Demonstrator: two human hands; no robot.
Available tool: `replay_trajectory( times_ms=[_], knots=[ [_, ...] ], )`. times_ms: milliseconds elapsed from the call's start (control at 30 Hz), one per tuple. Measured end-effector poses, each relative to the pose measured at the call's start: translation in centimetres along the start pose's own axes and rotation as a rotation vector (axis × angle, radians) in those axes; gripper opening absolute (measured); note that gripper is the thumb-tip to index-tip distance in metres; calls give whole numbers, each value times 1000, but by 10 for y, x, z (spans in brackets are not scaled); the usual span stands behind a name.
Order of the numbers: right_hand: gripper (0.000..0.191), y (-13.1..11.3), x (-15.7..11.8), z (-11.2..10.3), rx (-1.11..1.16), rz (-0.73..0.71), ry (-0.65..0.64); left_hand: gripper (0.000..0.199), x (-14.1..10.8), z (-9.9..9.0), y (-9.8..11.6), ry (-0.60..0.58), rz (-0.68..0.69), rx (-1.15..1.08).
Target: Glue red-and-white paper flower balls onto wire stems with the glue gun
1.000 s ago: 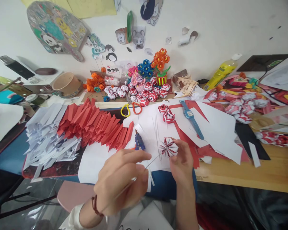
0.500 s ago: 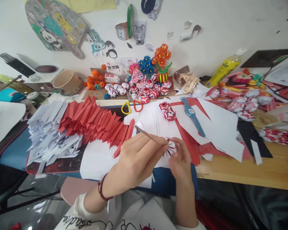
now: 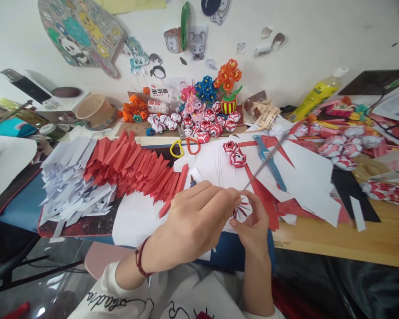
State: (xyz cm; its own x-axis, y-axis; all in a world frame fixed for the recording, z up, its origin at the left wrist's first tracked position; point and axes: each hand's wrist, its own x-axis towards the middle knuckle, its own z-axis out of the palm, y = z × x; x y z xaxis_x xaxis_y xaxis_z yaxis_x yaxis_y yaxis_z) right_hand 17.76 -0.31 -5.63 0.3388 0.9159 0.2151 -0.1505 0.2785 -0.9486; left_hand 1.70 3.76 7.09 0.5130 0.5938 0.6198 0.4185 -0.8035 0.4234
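Note:
Between the fingers of my right hand (image 3: 256, 219) is a folded red-and-white paper flower (image 3: 242, 212), partly covered by both hands. My left hand (image 3: 196, 217) is closed in a pinch at the flower's upper left side. From its fingertips a thin grey wire (image 3: 264, 163) runs up to the right, blurred toward its far end. Beyond my hands, two finished red-and-white paper flowers (image 3: 237, 159) sit on white paper. Several loose thin wires (image 3: 218, 170) lie left of them.
Folded red paper pieces (image 3: 129, 164) and white paper pieces (image 3: 73, 177) are piled on the left. Scissors (image 3: 185, 147) lie behind them. A blue watch (image 3: 271, 164) rests on paper to the right. More flowers (image 3: 209, 126) and a yellow bottle (image 3: 315, 95) line the wall.
The thin wire at my left fingertips pointed up to the left before and now slants up to the right. My left hand has turned slightly; the flower stays in my right hand.

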Motion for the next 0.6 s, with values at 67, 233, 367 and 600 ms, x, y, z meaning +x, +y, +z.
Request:
replay_trajectory(
  times_ms=[67, 233, 367, 600],
  knots=[
    [53, -1, 0, -1, -18, -28, 16, 9, 1, -3, 1, -12, 0, 5],
    [52, -1, 0, -2, -24, -34, -3, 13, 5, -8, 2, -33, 19, 4],
    [52, -1, -1, -3, -26, -13, -34, 15, 10, -11, 4, -46, 50, -12],
    [52, 2, -3, -6, -30, -38, -43, 20, 15, -15, 9, -32, 43, -49]
  ],
)
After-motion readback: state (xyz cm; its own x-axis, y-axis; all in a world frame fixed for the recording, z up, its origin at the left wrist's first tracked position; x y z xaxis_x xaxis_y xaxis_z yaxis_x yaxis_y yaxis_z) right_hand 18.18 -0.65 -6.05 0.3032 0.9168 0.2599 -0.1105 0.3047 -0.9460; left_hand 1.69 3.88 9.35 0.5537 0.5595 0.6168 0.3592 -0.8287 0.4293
